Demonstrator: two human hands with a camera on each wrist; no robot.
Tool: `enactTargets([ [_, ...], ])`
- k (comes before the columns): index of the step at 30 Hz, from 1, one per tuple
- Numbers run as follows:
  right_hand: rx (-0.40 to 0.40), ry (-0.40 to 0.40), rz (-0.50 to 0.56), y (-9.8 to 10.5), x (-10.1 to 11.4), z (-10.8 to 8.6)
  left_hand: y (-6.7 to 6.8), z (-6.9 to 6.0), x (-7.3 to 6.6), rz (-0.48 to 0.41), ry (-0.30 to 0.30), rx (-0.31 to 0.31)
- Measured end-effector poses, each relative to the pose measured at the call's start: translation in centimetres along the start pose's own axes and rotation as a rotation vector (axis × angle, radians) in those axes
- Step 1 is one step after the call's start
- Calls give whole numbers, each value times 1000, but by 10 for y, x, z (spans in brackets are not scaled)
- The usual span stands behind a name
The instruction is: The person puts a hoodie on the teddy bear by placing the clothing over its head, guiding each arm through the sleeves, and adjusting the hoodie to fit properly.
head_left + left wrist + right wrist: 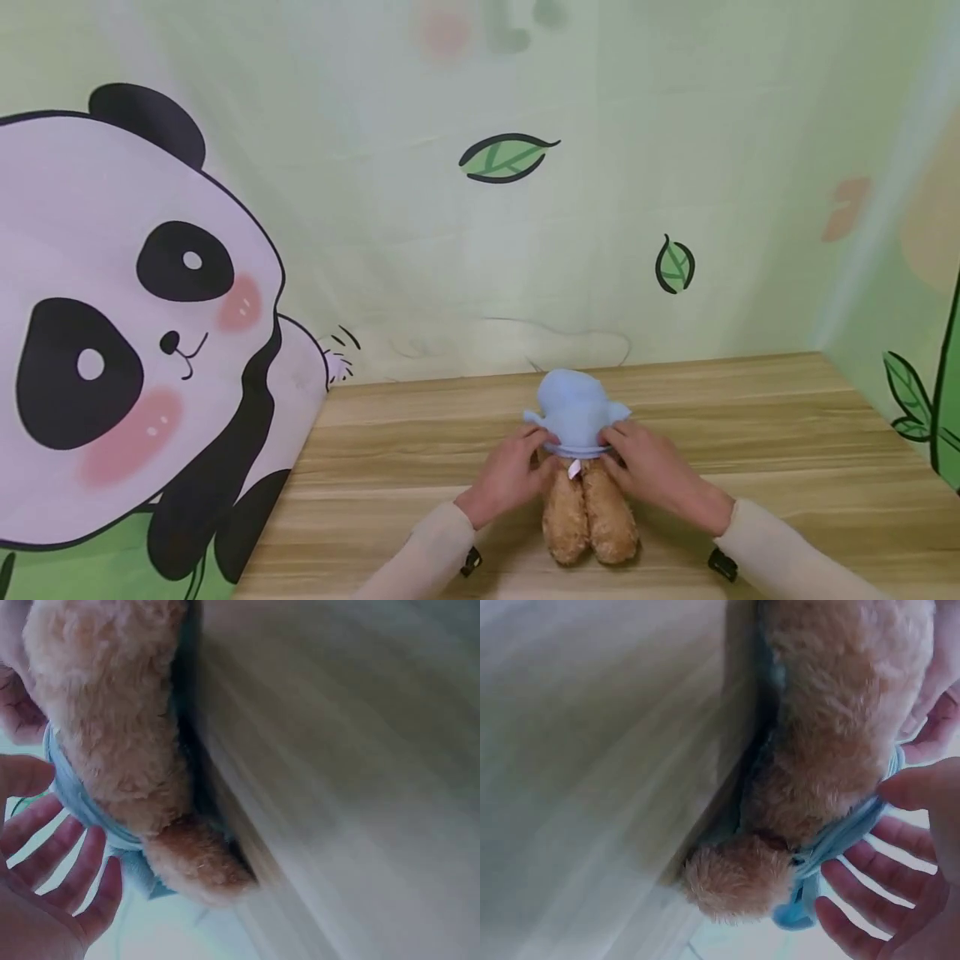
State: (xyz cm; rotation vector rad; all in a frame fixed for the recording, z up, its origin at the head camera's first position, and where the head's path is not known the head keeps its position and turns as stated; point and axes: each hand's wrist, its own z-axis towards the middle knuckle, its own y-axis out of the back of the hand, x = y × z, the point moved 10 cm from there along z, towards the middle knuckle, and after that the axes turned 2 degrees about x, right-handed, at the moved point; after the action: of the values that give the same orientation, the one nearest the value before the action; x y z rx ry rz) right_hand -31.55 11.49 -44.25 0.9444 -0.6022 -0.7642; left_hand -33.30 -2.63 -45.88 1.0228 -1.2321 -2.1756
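A brown furry plush toy [588,512] lies on the wooden tabletop, its two legs toward me and a small white tag [575,469] showing between them. A light blue piece of doll clothing [576,412] covers its upper part; the head cannot be made out. At the left end of the hem, my left hand [513,467] pinches the cloth between thumb and fingers. My right hand [656,467] pinches the hem's right end. Both wrist views show the bunched blue hem [79,791] against the fur, with each hand's fingers spread along it.
The wood-grain table [405,433] meets a pale green backdrop [375,208] at its far edge. A large printed panda [202,333] fills the left side. Another green panel [915,275] stands along the right.
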Motion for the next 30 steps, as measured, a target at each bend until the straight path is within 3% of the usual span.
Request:
enactTargets([
  [6, 19, -68, 172, 0, -16, 20, 7, 26, 11, -42, 88, -8],
  [10, 64, -139, 263, -4, -28, 35, 4, 45, 18, -27, 118, 25],
  [16, 77, -120, 240, 0, -29, 53, 3, 60, 25, -7, 152, 46],
  [21, 50, -117, 220, 7, -35, 65, 8, 69, 28, 5, 165, -1],
  [26, 74, -140, 221, 3, -46, 79, 15, 77, 32, 23, 181, -60],
  [30, 105, -152, 232, -4, -52, 89, 13, 82, 38, 20, 203, -60],
])
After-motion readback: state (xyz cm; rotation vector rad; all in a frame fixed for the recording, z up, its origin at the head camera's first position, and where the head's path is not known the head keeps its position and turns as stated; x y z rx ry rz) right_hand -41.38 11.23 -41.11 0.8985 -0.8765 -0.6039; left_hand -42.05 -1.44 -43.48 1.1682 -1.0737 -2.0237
